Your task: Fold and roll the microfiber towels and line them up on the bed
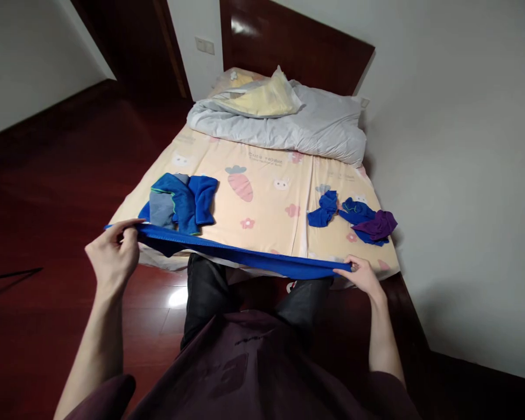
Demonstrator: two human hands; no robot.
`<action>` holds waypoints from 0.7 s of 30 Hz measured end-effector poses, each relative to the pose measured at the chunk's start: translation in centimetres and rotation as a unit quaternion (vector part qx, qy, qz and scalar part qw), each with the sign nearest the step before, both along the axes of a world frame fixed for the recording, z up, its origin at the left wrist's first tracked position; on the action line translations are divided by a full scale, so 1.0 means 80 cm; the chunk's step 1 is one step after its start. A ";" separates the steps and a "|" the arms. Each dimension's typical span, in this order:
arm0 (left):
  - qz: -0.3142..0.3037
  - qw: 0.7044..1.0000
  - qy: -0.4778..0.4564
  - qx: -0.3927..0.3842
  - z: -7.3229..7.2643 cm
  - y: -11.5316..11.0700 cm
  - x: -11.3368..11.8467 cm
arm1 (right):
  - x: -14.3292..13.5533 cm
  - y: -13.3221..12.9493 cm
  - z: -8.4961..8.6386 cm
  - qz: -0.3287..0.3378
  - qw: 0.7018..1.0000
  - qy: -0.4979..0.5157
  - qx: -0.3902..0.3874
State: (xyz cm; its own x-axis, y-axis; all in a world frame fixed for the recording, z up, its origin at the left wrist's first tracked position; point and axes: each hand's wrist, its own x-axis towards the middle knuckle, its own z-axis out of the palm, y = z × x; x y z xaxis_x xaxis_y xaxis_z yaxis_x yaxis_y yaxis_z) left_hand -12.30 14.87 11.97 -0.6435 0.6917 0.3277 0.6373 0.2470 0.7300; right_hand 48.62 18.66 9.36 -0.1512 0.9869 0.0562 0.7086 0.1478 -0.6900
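A blue cloth point(245, 254) is stretched between my two hands, across the near edge of the bed. My left hand point(116, 248) pinches its left end, close to a loose pile of blue and grey cloths point(184, 201) on the bed. At the other end, the fingers of my right hand point(361, 273) are closed on the cloth's right corner, slightly lower in view. Beyond that hand lie a small crumpled blue cloth point(324, 209) and a heap of blue cloths point(354, 211) with a purple cloth point(378, 227) on top.
The bed has a cream sheet point(262, 204) printed with carrots and flowers. A bunched grey-white quilt point(280, 131) and a yellow pillow point(266, 96) lie by the dark wooden headboard point(284, 44). A white wall point(464, 175) stands to the right, with dark red floor point(70, 192) to the left.
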 end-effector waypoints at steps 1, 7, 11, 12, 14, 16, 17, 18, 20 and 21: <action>-0.014 1.000 0.004 -0.019 0.004 0.000 -0.003 | 0.006 0.002 0.011 0.010 1.000 -0.007 0.000; -0.138 0.988 0.039 -0.052 0.009 0.022 -0.026 | 0.039 0.027 0.056 0.057 0.995 -0.036 0.068; -0.171 0.975 0.141 0.003 0.011 0.058 -0.033 | 0.046 0.047 0.080 0.030 0.978 -0.076 0.191; -0.172 0.972 0.159 0.010 0.013 0.068 -0.033 | 0.046 0.050 0.084 0.011 0.972 -0.087 0.218; -0.173 0.968 0.182 0.017 0.017 0.083 -0.033 | 0.046 0.053 0.091 -0.033 0.959 -0.106 0.262; -0.175 0.965 0.195 0.017 0.022 0.092 -0.033 | 0.050 0.052 0.093 -0.074 0.947 -0.122 0.289; -0.173 0.965 0.198 0.017 0.024 0.094 -0.033 | 0.053 0.051 0.094 -0.088 0.942 -0.129 0.297; -0.168 0.966 0.198 0.017 0.026 0.095 -0.032 | 0.056 0.049 0.094 -0.096 0.939 -0.136 0.300; -0.149 0.968 0.199 0.017 0.030 0.094 -0.032 | 0.062 0.044 0.096 -0.093 0.939 -0.148 0.296; -0.142 0.969 0.203 0.019 0.032 0.093 -0.033 | 0.066 0.042 0.097 -0.084 0.941 -0.153 0.290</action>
